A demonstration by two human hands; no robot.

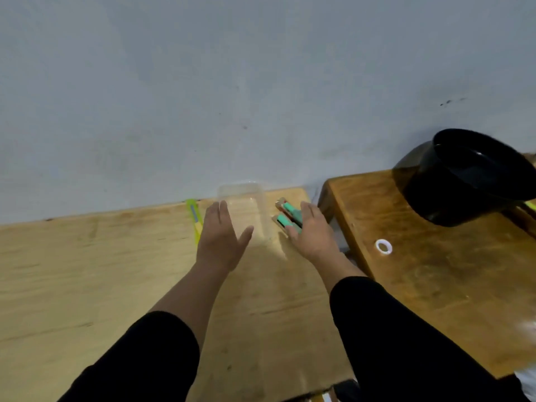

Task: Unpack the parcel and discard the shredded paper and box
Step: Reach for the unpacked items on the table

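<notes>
Reaching over the pale desk [87,271], both hands flank a clear container [246,207] at twelve o'clock. Left hand [222,242] open, fingers apart; right hand [314,233] flat, touching green packets [285,217]. Parcel box, shredded paper: unseen. Advise gripping both container sides evenly.

Both arms wear black sleeves [406,343] (pushed back short of the wrists), leaving forearms and hands bare.
</notes>
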